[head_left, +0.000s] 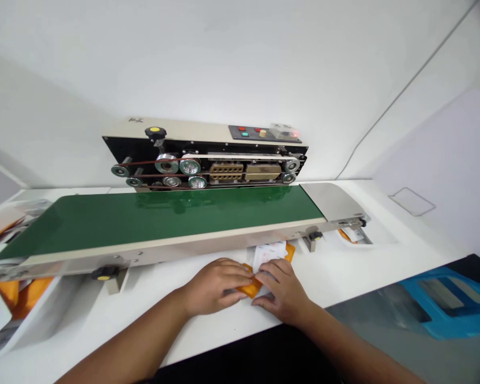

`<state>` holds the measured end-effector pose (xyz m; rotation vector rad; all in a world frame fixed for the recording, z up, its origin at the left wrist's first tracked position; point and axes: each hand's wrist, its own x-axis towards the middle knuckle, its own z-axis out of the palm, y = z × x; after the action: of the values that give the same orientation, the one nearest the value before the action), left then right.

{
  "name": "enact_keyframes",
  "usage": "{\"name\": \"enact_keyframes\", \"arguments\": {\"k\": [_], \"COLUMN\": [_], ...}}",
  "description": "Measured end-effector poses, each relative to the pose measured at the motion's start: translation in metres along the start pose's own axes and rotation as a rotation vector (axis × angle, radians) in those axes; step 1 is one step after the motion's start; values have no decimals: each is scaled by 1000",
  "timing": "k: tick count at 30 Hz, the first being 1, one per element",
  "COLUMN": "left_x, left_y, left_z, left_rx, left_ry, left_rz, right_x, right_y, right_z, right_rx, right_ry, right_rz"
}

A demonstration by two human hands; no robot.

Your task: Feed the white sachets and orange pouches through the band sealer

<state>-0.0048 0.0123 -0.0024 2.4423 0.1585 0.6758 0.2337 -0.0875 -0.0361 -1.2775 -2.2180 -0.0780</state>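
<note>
Just in front of the machine's conveyor, my left hand [218, 285] pinches the left side of a small orange packet [250, 288]. My right hand [284, 293] closes on the packet's right side, its fingertips close to those of the left. Part of the packet is hidden under my fingers. Behind the right hand, a white printed packet [269, 252] lies partly below the conveyor's front edge. A bit of another orange packet [290, 252] shows beside it.
A band sealing machine [206, 160] with a green conveyor belt [176, 216] stands on the white table [220, 333]. At left, a white bin [60, 309] holds orange and white packets. A white tray [368, 242] sits under the conveyor's right end. Lower right is a blue plastic crate [458, 304].
</note>
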Motion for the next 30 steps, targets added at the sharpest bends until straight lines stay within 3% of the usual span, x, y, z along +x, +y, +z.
{"name": "enact_keyframes", "arguments": {"k": [7, 12, 16, 22, 25, 28, 30], "left_x": [-2, 0, 5, 4, 0, -2, -3], "left_y": [1, -2, 2, 7, 9, 12, 13], "left_z": [0, 4, 2, 0, 0, -2, -3], "left_rx": [24, -111, -196, -86, 17, 105, 120], "left_ry": [107, 196, 277, 388, 408, 430, 451], "left_rz": [77, 67, 79, 149, 149, 40, -12], "right_x": [5, 8, 13, 29, 36, 42, 50], "right_y": [0, 0, -7, -17, -16, -4, 13], "right_z": [-5, -6, -4, -1, -13, -42, -68], "right_rx": [64, 71, 41, 55, 69, 153, 255], "right_ry": [-36, -31, 21, 121, 200, 176, 209], "right_rz": [35, 26, 30, 45, 24, -6, 96]}}
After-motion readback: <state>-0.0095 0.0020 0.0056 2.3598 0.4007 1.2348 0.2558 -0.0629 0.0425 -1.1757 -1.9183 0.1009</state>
